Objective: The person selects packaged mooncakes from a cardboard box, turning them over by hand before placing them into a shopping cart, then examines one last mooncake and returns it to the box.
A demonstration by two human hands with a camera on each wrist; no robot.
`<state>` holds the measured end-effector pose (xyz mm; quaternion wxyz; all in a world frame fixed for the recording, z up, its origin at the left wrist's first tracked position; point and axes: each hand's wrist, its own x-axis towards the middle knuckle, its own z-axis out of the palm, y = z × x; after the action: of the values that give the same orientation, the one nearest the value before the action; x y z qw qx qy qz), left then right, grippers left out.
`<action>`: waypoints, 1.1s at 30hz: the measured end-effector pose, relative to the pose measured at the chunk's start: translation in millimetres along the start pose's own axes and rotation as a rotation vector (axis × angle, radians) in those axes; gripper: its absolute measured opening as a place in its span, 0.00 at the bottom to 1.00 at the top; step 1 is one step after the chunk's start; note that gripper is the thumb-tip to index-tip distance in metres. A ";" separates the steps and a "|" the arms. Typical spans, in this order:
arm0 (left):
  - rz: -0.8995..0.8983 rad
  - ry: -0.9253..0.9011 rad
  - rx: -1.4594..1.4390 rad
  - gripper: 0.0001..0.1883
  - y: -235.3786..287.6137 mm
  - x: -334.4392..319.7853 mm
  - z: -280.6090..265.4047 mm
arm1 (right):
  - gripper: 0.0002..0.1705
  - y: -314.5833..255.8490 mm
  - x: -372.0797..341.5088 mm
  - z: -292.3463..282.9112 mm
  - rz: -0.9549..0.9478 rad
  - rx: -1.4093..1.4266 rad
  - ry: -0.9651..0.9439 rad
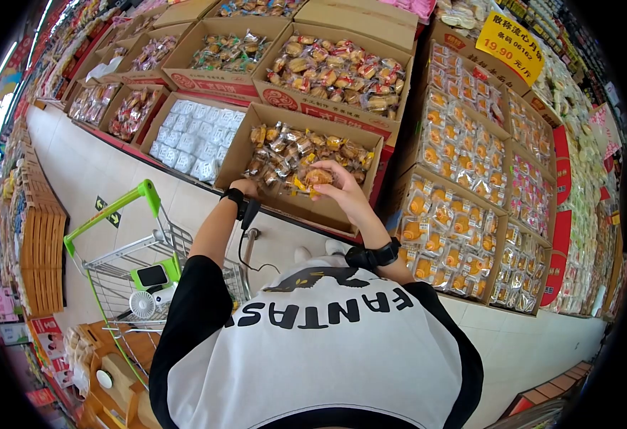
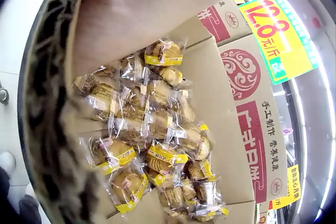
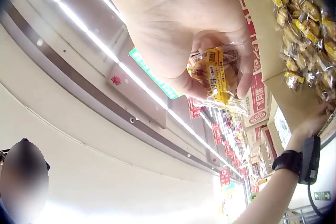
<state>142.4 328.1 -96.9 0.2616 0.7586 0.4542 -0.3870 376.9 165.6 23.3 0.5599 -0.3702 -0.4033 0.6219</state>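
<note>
In the head view my right hand (image 1: 347,196) holds up a mooncake (image 1: 318,176) in a clear wrapper with a yellow label. The right wrist view shows the wrapped mooncake (image 3: 214,76) between thumb and fingers. Below it is an open cardboard box (image 1: 312,208) with loose wrapped mooncakes (image 1: 285,146) of the same look. My left hand (image 1: 246,187) is at the box's near left corner, its fingers mostly hidden. From the left wrist, the mooncakes (image 2: 157,113) lie piled beneath the palm.
A shopping cart (image 1: 113,247) with a white handheld fan (image 1: 142,304) stands at my left. White-wrapped packs (image 1: 197,136) fill the neighbouring box. More boxes of mooncakes (image 1: 338,71) rise behind, and packs of orange-coloured pastries (image 1: 445,236) stand to the right.
</note>
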 end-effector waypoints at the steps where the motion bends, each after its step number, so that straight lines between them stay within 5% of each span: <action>1: 0.001 0.001 0.001 0.28 2.3 -3.0 -1.3 | 0.19 0.3 -0.1 -0.7 0.001 0.004 -0.002; 7: 0.049 0.010 0.105 0.29 -11.1 23.6 11.0 | 0.19 -2.4 -1.7 -1.8 0.016 -0.002 0.018; 9: 0.148 0.156 -0.023 0.30 -22.5 36.9 21.2 | 0.19 0.6 -1.0 -3.1 0.021 -0.005 0.022; 12: 0.007 0.090 -0.037 0.31 -28.6 47.8 24.7 | 0.19 6.6 0.9 -5.3 -0.004 0.007 0.007; 22: 0.028 0.073 -0.122 0.34 -10.5 10.8 8.6 | 0.20 3.7 -1.5 -5.2 -0.006 -0.002 0.009; 24: 0.085 0.337 -0.145 0.38 -8.1 4.9 7.7 | 0.20 3.7 -1.5 -5.6 -0.004 -0.003 -0.001; 28: 0.098 0.441 -0.372 0.38 0.7 -5.8 -5.3 | 0.20 5.2 -1.3 -3.2 0.002 -0.008 0.003; 31: 0.094 0.831 -0.396 0.27 20.9 -46.6 -19.7 | 0.20 8.4 -0.5 -1.2 0.022 0.029 -0.017; 33: 0.121 0.934 -0.470 0.25 30.9 -67.3 -26.1 | 0.20 8.4 -0.3 0.1 0.036 0.061 -0.032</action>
<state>159.7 301.0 -25.3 0.2162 0.7960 0.5525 0.1203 373.5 164.8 15.7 0.5533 -0.3502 -0.3863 0.6496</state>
